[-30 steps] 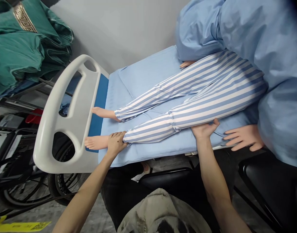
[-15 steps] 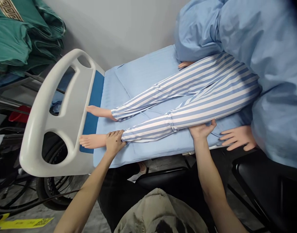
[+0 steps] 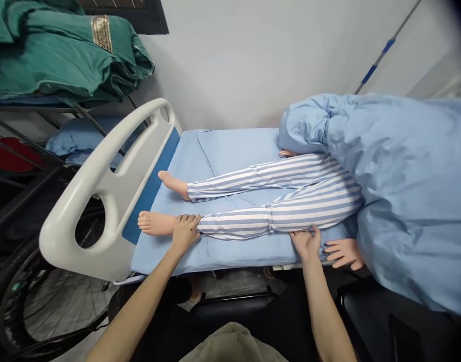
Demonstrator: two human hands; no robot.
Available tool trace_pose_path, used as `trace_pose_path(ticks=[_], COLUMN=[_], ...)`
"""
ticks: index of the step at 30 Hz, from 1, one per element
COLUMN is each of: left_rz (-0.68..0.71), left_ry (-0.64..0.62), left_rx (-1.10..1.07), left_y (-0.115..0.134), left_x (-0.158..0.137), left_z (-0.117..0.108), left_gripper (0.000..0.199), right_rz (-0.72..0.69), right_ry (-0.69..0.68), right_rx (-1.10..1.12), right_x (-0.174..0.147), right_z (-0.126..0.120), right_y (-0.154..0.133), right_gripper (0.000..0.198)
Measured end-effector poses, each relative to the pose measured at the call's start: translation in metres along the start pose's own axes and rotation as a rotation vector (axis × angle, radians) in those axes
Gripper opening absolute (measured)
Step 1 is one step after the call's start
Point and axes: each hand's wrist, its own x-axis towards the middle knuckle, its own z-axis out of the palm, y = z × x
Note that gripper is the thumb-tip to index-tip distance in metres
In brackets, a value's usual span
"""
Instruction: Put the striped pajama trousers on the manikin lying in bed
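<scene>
A manikin in blue-and-white striped trousers lies on its back, its bare feet toward the footboard. My left hand (image 3: 185,232) is closed over the ankle of the near leg, at the trouser cuff, just behind the bare foot (image 3: 155,222). Farther up that striped leg (image 3: 238,222), my right hand (image 3: 304,242) is palm up, cupping the underside around the lower thigh. Its thumb points up along the side, and the fingers are partly hidden beneath the leg. The manikin's far leg (image 3: 230,183) rests straight on the sheet. Right of my right hand is the manikin's hand (image 3: 345,253).
A blue quilt (image 3: 403,196) covers the manikin's upper body. The bed's white footboard (image 3: 90,166) stands left, with a wheelchair wheel (image 3: 53,306) beside it. Folded green cloth (image 3: 72,55) lies on a rack. Black chairs (image 3: 381,317) are near the bed's front edge.
The view has tilted upward and turned, showing more wall and quilt. Both my hands keep their places on the near leg, which stays flat along the bed.
</scene>
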Motion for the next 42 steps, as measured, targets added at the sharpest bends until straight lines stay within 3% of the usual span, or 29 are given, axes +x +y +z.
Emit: trace_pose_path(ticks=[3,6,8,11,13,16,23,29,35,38,42], left_rz=[0.003,0.012,0.016,0.02,0.014,0.001,0.017,0.02,-0.004,-0.034,0.092], left_ry=[0.029,0.041,0.042,0.041,0.047,0.055,0.078,0.067,0.069,0.137,0.176], left_rx=[-0.018,-0.044,-0.055,-0.067,-0.077,-0.092,-0.094,-0.111,-0.27,-0.411,-0.644], left_y=[-0.002,-0.003,-0.003,-0.001,0.0,0.001,0.0,0.0,-0.001,0.01,0.046], left_x=[-0.002,-0.002,-0.001,-0.002,-0.002,-0.003,-0.003,-0.003,-0.006,-0.001,0.028], left_z=[0.005,0.008,0.008,0.004,0.002,0.001,0.004,0.004,0.001,-0.011,-0.026], left_gripper=[0.043,0.043,0.042,0.041,0.04,0.04,0.039,0.038,0.053,0.064,0.051], right_rz=[-0.055,-0.354,-0.625,-0.953,-1.021,-0.95,-0.831,-0.78,-0.806,-0.819,-0.848], right_ry=[0.107,0.189,0.086,-0.167,-0.264,-0.318,-0.361,-0.343,-0.595,-0.683,-0.7], right_rx=[-0.354,-0.796,-1.124,-1.563,-1.813,-2.059,-2.245,-2.258,-2.065,-1.992,-1.858], right_x=[-0.021,-0.043,-0.052,-0.051,-0.041,-0.023,-0.013,-0.012,0.0,0.006,0.013], right_z=[-0.011,-0.007,0.009,0.046,0.073,0.101,0.118,0.123,0.103,0.091,0.089], right_y=[-0.003,-0.001,0.004,0.016,0.025,0.032,0.023,0.025,0.002,-0.016,-0.024], right_gripper=[0.033,0.053,0.058,0.043,0.034,0.029,0.025,0.024,0.033,0.039,0.023])
